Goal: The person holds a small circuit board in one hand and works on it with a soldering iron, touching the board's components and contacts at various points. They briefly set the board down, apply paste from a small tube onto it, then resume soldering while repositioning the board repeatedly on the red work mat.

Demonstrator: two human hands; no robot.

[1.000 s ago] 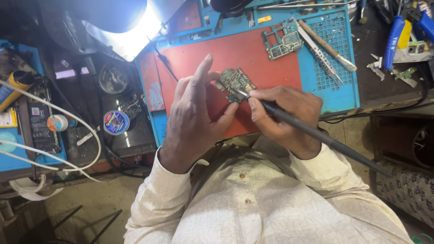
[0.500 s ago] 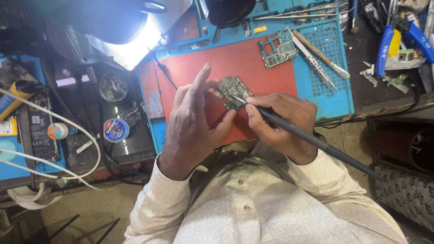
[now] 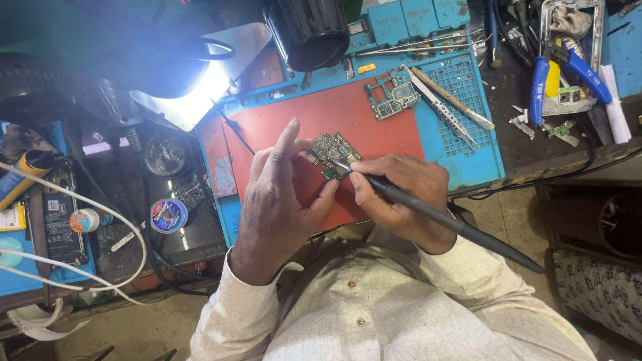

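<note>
A small green circuit board [image 3: 333, 153] is held just above the red part of a blue work mat [image 3: 361, 113]. My left hand [image 3: 277, 197] pinches the board's left edge between thumb and fingers. My right hand [image 3: 401, 197] grips a long dark pen-shaped tool [image 3: 455, 224] like a pencil. The tool's tip touches the board's lower right corner. Its handle runs down to the right past my wrist.
A second circuit board [image 3: 393, 95], tweezers [image 3: 441, 107] and a thin stick lie at the mat's far right. A black cylinder [image 3: 314, 30] stands behind the mat beside a bright lamp [image 3: 200, 93]. Blue-handled pliers [image 3: 562, 63] lie far right. Cables, a solder-wick reel [image 3: 168, 215] and a phone sit left.
My view has shifted a little, so the bench sits lower in frame. Both hands keep the same grip, with the tool tip staying on the board.
</note>
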